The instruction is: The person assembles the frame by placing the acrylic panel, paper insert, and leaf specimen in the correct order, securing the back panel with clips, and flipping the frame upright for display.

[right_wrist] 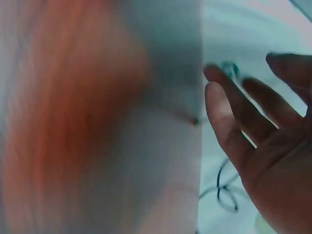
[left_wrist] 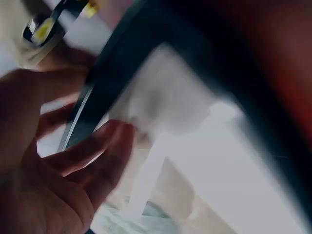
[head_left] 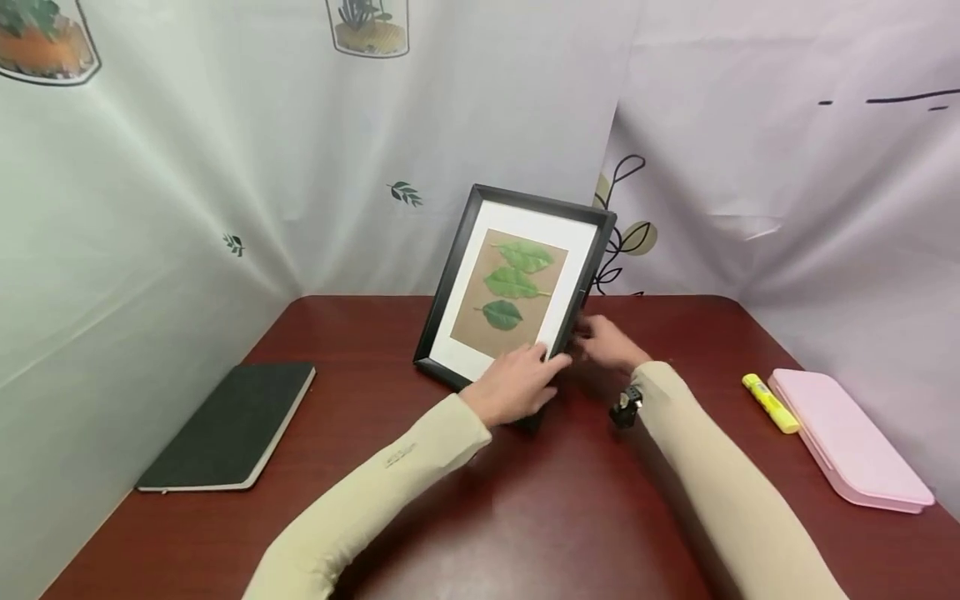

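A black picture frame with three green leaves on a brown ground stands tilted on the table in the head view. My left hand grips its lower right edge. In the left wrist view, some fingertips lie over the front while other fingers stay on the outer side of the black border. Beside the same edge, partly behind it, is my right hand. Its fingers are spread and slightly bent in the right wrist view, close to a blurred reddish-grey surface.
A dark notebook lies at the left of the reddish-brown table. To the right, a yellow highlighter rests against a pink case. White printed curtains hang behind and at both sides.
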Motion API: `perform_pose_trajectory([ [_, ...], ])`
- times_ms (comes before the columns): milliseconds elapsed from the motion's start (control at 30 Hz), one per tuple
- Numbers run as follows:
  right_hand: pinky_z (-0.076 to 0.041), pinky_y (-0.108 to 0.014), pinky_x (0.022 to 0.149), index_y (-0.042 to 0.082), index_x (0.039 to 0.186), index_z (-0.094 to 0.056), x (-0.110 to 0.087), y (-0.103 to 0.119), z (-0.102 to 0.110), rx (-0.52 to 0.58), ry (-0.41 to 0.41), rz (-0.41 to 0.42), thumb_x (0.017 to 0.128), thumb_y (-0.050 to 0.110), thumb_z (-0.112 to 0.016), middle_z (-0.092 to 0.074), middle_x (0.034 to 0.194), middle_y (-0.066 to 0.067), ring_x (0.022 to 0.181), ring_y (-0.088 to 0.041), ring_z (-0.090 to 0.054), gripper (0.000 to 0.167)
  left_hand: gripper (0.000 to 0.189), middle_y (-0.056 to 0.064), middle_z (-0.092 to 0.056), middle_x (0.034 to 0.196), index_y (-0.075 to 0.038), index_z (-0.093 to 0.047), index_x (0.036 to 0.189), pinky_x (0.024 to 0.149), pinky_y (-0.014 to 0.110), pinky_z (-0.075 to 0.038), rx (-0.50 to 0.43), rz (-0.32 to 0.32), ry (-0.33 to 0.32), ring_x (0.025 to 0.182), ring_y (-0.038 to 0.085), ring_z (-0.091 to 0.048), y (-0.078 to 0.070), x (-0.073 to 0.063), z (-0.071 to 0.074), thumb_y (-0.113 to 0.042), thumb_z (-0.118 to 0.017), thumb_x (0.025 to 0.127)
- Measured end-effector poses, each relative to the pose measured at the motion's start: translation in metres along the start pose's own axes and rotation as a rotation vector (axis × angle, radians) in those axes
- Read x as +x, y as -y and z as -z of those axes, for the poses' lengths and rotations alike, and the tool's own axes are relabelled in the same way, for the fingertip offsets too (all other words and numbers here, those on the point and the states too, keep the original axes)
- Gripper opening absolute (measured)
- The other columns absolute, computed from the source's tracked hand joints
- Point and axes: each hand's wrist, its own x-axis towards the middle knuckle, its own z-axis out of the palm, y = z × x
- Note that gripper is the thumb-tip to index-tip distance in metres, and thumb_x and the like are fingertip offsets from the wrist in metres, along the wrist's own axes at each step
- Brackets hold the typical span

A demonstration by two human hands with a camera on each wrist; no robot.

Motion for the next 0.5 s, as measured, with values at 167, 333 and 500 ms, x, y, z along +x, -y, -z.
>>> perform_pose_trajectory([
  [167,-0.058,-0.028,0.063,-0.003,0.137,-0.056,-0.017,0.013,0.03,0.42,-0.24,-0.018,0.105,0.016,-0.053,-0.076,0.091,-0.005,0.073,-0.011,-0.071,0.038,0.045,0.003,-0.063,0.104,-0.029,-0.057,0.135,0.059,0.032,-0.055,0.095,-0.094,0.099,0.091,0.02,-0.06,0.0,-0.04,-0.014,-0.03,-0.071,0.092],
  [333,-0.056,-0.023,0.058,0.006,0.147,-0.046,-0.019,0.048,0.033,0.377,-0.48,0.202,0.099,0.016,-0.063,-0.069,0.105,0.0,0.072,-0.002,-0.068,0.052,0.033,-0.001,-0.064,0.102,-0.021,-0.066,0.119,0.074,0.026,-0.055,0.125,-0.259,0.048,0.088,0.018,-0.06,0.006,-0.051,-0.011,-0.011,-0.07,0.088],
  [500,-0.05,-0.008,0.065,0.009,0.157,-0.034,-0.017,0.053,0.015,0.12,-0.549,0.27,0.089,0.006,-0.073,-0.061,0.116,-0.021,0.079,0.003,-0.062,0.078,0.036,0.0,-0.067,0.105,-0.017,-0.067,0.121,0.088,0.027,-0.052,0.042,-0.306,0.141,0.094,0.018,-0.062,0.008,-0.048,-0.007,-0.01,-0.072,0.086],
])
